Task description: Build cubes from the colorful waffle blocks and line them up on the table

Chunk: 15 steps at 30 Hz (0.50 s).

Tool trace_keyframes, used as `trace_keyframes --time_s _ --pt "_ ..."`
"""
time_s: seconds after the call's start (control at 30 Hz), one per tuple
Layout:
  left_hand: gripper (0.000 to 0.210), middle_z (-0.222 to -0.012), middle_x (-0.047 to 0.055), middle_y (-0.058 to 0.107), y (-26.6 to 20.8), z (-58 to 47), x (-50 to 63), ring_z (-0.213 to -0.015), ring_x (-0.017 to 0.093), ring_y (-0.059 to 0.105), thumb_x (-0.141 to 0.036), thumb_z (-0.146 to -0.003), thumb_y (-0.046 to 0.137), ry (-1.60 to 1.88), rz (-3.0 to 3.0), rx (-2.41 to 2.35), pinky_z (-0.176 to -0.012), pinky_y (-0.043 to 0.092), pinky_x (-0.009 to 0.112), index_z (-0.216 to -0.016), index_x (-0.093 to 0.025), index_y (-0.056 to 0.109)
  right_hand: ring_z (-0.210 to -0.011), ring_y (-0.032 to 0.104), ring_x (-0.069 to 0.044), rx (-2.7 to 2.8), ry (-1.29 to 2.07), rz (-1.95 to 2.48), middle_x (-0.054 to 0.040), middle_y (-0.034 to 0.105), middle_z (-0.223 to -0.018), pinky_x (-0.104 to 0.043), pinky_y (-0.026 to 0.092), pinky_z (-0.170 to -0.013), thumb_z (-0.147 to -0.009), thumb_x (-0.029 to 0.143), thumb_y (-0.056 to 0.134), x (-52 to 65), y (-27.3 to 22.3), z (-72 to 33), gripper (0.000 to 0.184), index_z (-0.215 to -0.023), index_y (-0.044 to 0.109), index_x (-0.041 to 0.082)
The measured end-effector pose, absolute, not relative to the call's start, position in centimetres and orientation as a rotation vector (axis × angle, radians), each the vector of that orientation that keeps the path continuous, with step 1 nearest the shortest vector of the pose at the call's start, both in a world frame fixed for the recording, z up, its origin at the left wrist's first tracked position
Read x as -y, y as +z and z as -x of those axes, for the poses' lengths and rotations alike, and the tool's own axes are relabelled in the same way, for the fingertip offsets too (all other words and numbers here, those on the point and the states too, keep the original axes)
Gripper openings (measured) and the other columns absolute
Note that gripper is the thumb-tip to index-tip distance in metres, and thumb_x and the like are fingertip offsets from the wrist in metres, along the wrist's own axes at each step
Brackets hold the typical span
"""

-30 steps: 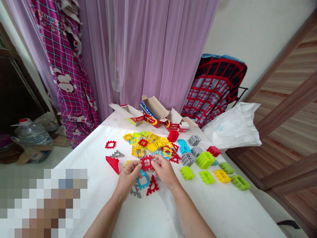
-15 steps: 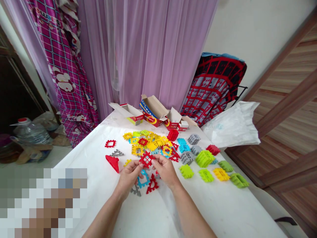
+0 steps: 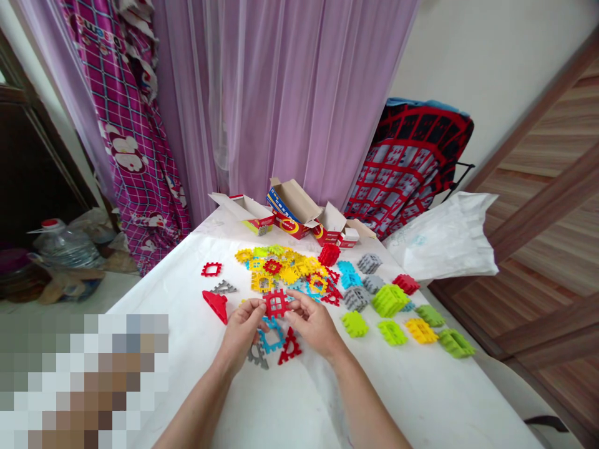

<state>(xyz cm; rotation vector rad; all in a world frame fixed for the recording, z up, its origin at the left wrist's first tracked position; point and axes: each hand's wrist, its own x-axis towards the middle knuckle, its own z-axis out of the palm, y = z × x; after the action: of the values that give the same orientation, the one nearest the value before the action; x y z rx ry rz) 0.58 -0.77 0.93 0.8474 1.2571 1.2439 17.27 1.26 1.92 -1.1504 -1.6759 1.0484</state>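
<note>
Between my hands is a red interlocking toy panel (image 3: 276,304) with a window grid and notched edges, held up over the table. My left hand (image 3: 242,327) pinches its left edge, and my right hand (image 3: 312,321) grips the right edge. Just below lie a blue square frame piece (image 3: 272,337), a red triangle piece (image 3: 290,347) and a grey piece (image 3: 257,355) partly behind my left hand. Left of my hands are a red solid wedge-shaped piece (image 3: 216,305), a grey triangle piece (image 3: 224,287) and a red open frame (image 3: 211,269).
Beyond my hands spreads a heap of mostly yellow panels (image 3: 290,268). Several stacks, including a lime green stack (image 3: 390,299) and a grey stack (image 3: 357,298), stand to the right. Opened cardboard boxes (image 3: 292,209) line the far edge, near a white bag (image 3: 444,240).
The red panel has turned from a diamond angle to nearly square-on between my hands. My fingers have shifted slightly along its edges. The view has moved a little.
</note>
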Motion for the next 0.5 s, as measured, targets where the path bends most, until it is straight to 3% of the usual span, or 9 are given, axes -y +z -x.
trace_keyframes --time_s 0.2,0.33,0.5 --pt "0.053 -0.046 -0.007 0.056 1.0 -0.7 0.8 -0.031 0.004 0.037 -0.065 -0.058 0.07 1.298 -0.815 -1.271 -0.033 0.024 0.015 -0.081 -0.019 0.055 -0.071 0.063 -0.016 1.749 0.481 1.318 -0.0042 0.071 -0.091 -0.03 0.051 -0.072 -0.078 0.029 0.062 -0.4 2.1 -16.6 0.02 -0.096 0.067 0.021" --pt "0.051 -0.047 -0.007 0.054 1.4 -0.7 1.0 -0.032 0.004 0.04 -0.062 -0.058 0.072 1.317 -0.786 -1.255 -0.033 0.024 0.015 -0.079 -0.019 0.056 -0.087 0.064 -0.021 1.879 0.199 1.308 -0.0087 0.068 -0.108 -0.033 0.051 -0.083 -0.077 0.03 0.067 0.2 1.6 -15.7 0.036 -0.111 0.064 0.021" --pt "0.051 -0.044 -0.008 0.053 1.7 -0.7 1.1 -0.032 0.003 0.038 -0.062 -0.057 0.073 1.303 -0.749 -1.244 -0.033 0.024 0.014 -0.079 -0.019 0.056 -0.091 0.065 -0.023 1.852 0.065 1.393 -0.011 0.068 -0.107 -0.033 0.051 -0.081 -0.078 0.036 0.069 0.4 0.8 -14.9 0.043 -0.116 0.06 0.018"
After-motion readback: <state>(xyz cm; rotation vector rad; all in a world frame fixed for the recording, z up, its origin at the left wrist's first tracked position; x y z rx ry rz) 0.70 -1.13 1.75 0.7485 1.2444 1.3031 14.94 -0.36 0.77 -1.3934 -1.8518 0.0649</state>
